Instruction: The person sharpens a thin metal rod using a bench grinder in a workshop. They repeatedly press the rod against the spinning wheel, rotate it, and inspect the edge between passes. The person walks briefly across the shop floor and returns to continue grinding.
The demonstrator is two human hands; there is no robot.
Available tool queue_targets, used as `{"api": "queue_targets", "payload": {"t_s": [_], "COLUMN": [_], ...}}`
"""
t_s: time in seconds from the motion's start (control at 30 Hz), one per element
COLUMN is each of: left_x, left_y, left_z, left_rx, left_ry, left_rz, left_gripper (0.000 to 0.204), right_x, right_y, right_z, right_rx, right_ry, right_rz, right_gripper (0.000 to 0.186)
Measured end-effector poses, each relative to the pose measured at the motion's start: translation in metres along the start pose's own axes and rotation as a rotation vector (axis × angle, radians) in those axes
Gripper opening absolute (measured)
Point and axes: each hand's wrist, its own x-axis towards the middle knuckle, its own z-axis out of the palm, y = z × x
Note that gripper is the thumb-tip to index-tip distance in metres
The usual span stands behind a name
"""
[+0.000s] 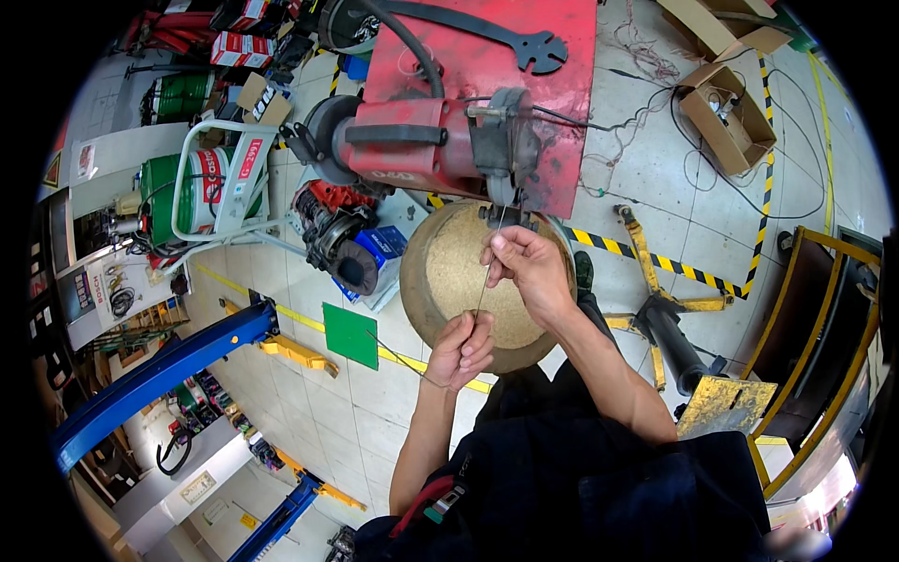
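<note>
Two-hand hold: left hand [461, 351] and right hand [527, 267] share one thin wire [483, 288] at the centre of the frame.
Left grip: narrow, thumb and fingers pinched on the wire's lower run.
Right grip: narrow, thumb against fingertips on the same wire, higher in the frame and nearer the machine.
Wire position: slopes up from the left hand, through the right-hand pinch, toward the grey wheel housing [510, 140] of the red grinder [403, 145]. Contact at the upper end cannot be confirmed.
Lower wire tail: a dark strand runs from the left hand toward the green square [350, 335], left of centre; whether it is joined there cannot be told.
Machine mounting: grinder on the red bench [567, 122], upper centre; wheel motion cannot be judged.
Below the hands: round tub [421, 295] with a tan surface inside its rim.
Guiding, advised: steer with the right fingertips, well back from the wheel; let the left hand support and turn the wire.
Pressure, advised: light and even, since so thin a piece will likely flex or snatch.
Clearance, advised: secure the red strap [423, 499], lower centre, and route the tail clear.
</note>
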Motion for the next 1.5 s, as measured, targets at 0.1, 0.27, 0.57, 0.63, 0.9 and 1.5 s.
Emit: {"api": "queue_targets", "payload": {"t_s": [0.1,0.27,0.57,0.63,0.9,1.5], "left_x": [0.003,-0.001,0.001,0.007,-0.01,0.002], "left_y": [-0.002,-0.01,-0.018,-0.016,-0.009,-0.02], "left_z": [0.002,-0.001,0.0,0.003,0.034,0.066], "left_rx": [-0.028,-0.093,-0.234,-0.267,0.62,1.094], "left_ry": [0.011,-0.004,-0.029,-0.036,0.311,0.593], "left_rz": [-0.002,0.006,0.028,0.034,0.091,0.32], "left_gripper": [0.04,0.04,0.04,0.04,0.036,0.03], "right_x": [0.002,-0.002,-0.002,0.002,-0.021,-0.005], "right_y": [-0.003,-0.003,-0.007,-0.005,-0.013,-0.009], "right_z": [-0.001,0.0,0.003,0.0,-0.004,-0.007], "right_rx": [-0.014,-0.03,-0.062,-0.051,-0.163,-0.142], "right_ry": [0.011,0.005,0.025,0.039,0.019,0.023], "right_rz": [-0.008,0.028,0.038,0.004,0.006,-0.032], "right_gripper": [0.02,0.019,0.02,0.02,0.027,0.027]}}
